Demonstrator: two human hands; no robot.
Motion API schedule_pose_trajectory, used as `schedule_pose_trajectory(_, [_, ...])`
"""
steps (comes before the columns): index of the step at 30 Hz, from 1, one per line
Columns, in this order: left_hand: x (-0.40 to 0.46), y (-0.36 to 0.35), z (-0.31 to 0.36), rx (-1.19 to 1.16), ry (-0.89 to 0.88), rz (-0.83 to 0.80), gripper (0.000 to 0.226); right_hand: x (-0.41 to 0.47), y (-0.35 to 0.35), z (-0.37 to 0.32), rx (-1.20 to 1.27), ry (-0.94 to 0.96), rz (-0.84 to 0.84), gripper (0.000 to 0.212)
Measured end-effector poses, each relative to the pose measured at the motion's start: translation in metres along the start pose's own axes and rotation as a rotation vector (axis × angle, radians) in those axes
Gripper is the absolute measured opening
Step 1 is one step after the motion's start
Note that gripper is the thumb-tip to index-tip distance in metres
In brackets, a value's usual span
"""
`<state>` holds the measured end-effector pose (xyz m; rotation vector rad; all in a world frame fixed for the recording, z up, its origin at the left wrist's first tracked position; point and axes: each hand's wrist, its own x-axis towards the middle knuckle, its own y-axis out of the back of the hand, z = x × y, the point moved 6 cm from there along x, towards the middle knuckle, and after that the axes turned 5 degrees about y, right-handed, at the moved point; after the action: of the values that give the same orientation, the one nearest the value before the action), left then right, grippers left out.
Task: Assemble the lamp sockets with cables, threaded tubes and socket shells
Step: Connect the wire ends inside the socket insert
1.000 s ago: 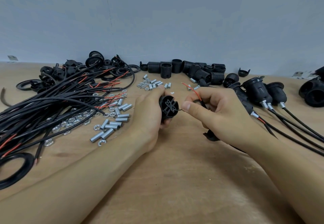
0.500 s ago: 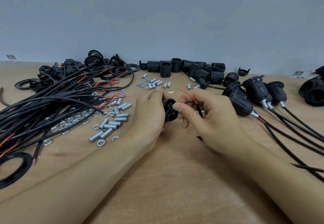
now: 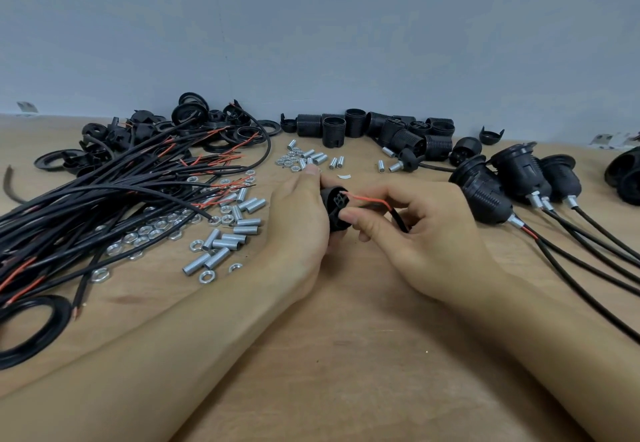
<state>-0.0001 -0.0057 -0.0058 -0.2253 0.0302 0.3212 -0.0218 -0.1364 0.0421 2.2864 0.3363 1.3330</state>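
Head view: the left hand (image 3: pixel 298 220) curls round a black socket insert (image 3: pixel 334 207), its slotted face turned toward the right hand (image 3: pixel 426 233); the insert sits between the two hands, held just above the wooden counter (image 3: pixel 346 355); the right hand pinches a black cable (image 3: pixel 398 220) between thumb and forefinger just beside the insert, and the cable's red wire (image 3: pixel 372 200) arches from those fingers to the insert's face, where its tip touches the terminal block; left of the left hand lie loose threaded tubes (image 3: pixel 228 237) and nuts (image 3: pixel 152 233), with a heap of cables (image 3: pixel 104 199) beyond them; past both hands, near the wall, stand black socket shells (image 3: pixel 353 124); right of the right hand rest finished sockets (image 3: pixel 485 195) with cables trailing toward the near edge.
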Motion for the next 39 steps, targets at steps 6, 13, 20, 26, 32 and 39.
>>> schedule_pose_trajectory(6, [0.000, 0.000, 0.001, -0.075, 0.095, -0.004, 0.044, 0.003, 0.000, -0.005, 0.026, 0.038, -0.043, 0.013])
schedule_pose_trajectory(13, [-0.001, -0.004, 0.005, -0.082, 0.082, -0.046, 0.063, 0.007, 0.004, -0.009, 0.020, 0.092, -0.037, 0.031])
schedule_pose_trajectory(20, [0.002, -0.003, 0.002, -0.017, 0.051, -0.086, 0.043, 0.001, 0.005, 0.003, 0.125, -0.090, 0.000, 0.042])
schedule_pose_trajectory(26, [0.005, 0.000, -0.001, -0.073, 0.079, -0.044, 0.036, 0.000, 0.005, 0.009, 0.071, -0.140, 0.008, 0.037])
schedule_pose_trajectory(32, [0.004, -0.002, 0.001, -0.060, 0.067, -0.074, 0.035, 0.002, 0.009, 0.012, 0.254, -0.217, 0.076, 0.022])
schedule_pose_trajectory(39, [0.004, -0.001, 0.001, -0.068, 0.054, -0.083, 0.034, -0.001, 0.008, 0.016, 0.277, -0.238, 0.067, 0.014])
